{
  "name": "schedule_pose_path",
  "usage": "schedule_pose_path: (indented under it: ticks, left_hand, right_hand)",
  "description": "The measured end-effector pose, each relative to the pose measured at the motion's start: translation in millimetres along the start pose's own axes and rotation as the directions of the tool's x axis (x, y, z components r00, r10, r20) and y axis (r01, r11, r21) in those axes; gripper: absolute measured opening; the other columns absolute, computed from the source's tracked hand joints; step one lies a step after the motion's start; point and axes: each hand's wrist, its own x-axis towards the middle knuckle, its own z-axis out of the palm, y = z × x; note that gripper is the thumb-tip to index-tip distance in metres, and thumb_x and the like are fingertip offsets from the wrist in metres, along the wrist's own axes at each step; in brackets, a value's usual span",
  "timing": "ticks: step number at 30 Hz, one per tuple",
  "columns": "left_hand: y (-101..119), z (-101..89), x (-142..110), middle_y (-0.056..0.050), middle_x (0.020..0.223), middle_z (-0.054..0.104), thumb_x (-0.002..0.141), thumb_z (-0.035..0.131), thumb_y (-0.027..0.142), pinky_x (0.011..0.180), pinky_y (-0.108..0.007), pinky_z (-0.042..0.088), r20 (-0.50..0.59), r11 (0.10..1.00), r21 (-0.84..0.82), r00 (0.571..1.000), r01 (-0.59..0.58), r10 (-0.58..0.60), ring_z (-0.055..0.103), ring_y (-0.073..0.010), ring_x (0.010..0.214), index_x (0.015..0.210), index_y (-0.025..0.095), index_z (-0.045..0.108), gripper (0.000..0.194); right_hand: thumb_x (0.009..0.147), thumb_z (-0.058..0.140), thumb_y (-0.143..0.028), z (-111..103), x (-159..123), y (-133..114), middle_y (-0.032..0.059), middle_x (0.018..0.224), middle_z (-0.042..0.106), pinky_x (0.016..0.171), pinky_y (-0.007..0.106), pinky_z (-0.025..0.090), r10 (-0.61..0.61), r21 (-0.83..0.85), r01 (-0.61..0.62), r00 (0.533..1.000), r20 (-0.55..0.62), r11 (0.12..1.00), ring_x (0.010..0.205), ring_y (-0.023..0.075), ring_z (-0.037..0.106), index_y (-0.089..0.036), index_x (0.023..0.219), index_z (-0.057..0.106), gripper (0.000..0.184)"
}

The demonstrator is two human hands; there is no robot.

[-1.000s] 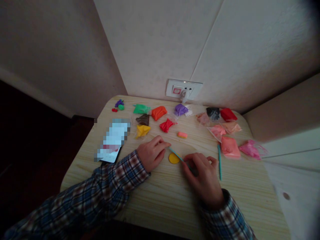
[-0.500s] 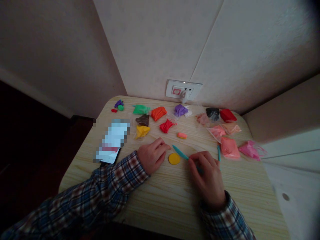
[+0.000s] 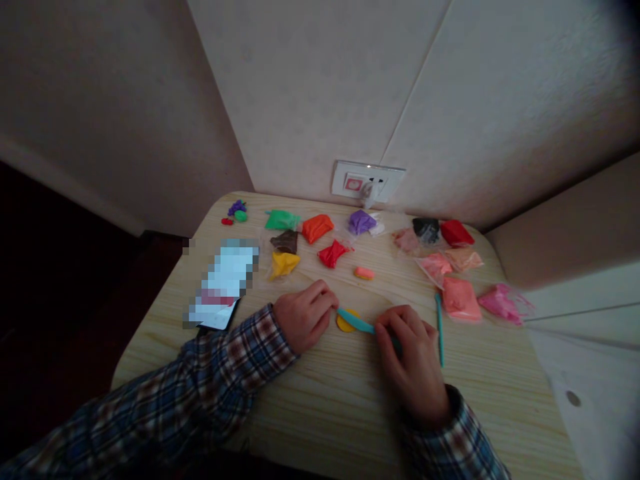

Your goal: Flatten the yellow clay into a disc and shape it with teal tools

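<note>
A turquoise plastic modelling knife [image 3: 361, 325] lies across a flat yellow clay disc [image 3: 344, 323] on the table. My right hand [image 3: 413, 360] is closed around the knife's handle, to the right of the disc. On the other side, my left hand [image 3: 305, 317] has its fingers curled and pinched together at the knife's tip. Parts of the disc show on both sides of the blade. Beyond the knife sits a small pink and yellow clay piece [image 3: 364, 273]. A second thin turquoise tool [image 3: 440, 330] rests to the right of my right hand.
Bags of coloured clay, among them red [image 3: 333, 254], yellow [image 3: 284, 265] and coral [image 3: 460, 299], lie across the back and right. A phone [image 3: 225, 287] is at the left. Small clay fruits [image 3: 240, 216] stand at the back left corner. A wall socket [image 3: 367, 181] is behind the table.
My right hand has lowered the knife from above the disc onto it, tilting the blade across the yellow. My left fingertips have come down slightly to the blade's tip.
</note>
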Motion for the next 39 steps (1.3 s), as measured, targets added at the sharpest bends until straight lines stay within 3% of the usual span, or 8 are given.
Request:
schedule_pose_path:
  ticks: [13, 19, 29, 39]
  left_hand:
    - [2, -1.7, 1, -0.002, 0.083, 0.053, 0.084, 0.046, 0.026, 0.055, -0.024, 0.043, 0.044, 0.989, 0.090, 0.992, 0.113, -0.118, 0.057, -0.0150, 0.068, 0.079, 0.017, 0.050, 0.012]
    - [1, 1.7, 0, -0.002, 0.080, 0.052, 0.084, 0.046, 0.026, 0.055, -0.024, 0.043, 0.006, 0.990, 0.080, 0.994, 0.112, -0.113, 0.056, -0.0141, 0.065, 0.076, 0.017, 0.050, 0.013]
    - [0, 1.1, 1, -0.001, 0.077, 0.054, 0.083, 0.047, 0.022, 0.058, -0.024, 0.042, -0.008, 0.982, 0.102, 0.988, 0.156, -0.156, 0.056, -0.0140, 0.067, 0.074, 0.017, 0.052, 0.011]
    - [2, 2.3, 3, 0.000, 0.066, 0.055, 0.085, 0.048, 0.026, 0.055, -0.026, 0.040, 0.085, 0.973, 0.166, 0.981, 0.160, -0.176, 0.055, -0.0149, 0.061, 0.067, 0.017, 0.052, 0.020]
  right_hand:
    - [0.086, 0.042, -0.024, 0, 0, 1, 0.0022, 0.079, 0.054, 0.075, 0.036, 0.029, -0.003, -0.027, 0.004, 0.999, 0.036, 1.000, 0.079, 0.0193, 0.050, -0.021, 0.075, 0.053, 0.016]
    - [0.088, 0.040, -0.026, -1, -2, 5, -0.0012, 0.069, 0.057, 0.074, 0.035, 0.028, 0.013, 0.005, -0.013, 1.000, -0.006, 1.000, 0.070, 0.0166, 0.053, -0.021, 0.073, 0.052, 0.020]
    - [0.088, 0.042, -0.033, 0, -4, 9, -0.0011, 0.070, 0.060, 0.073, 0.034, 0.026, 0.027, -0.017, -0.028, 0.999, -0.033, 0.999, 0.069, 0.0170, 0.055, -0.021, 0.074, 0.057, 0.024]
    - [0.088, 0.043, -0.033, 1, -3, 9, -0.0014, 0.067, 0.058, 0.073, 0.035, 0.025, 0.035, -0.046, -0.035, 0.999, 0.001, 0.998, 0.070, 0.0175, 0.054, -0.021, 0.074, 0.058, 0.024]
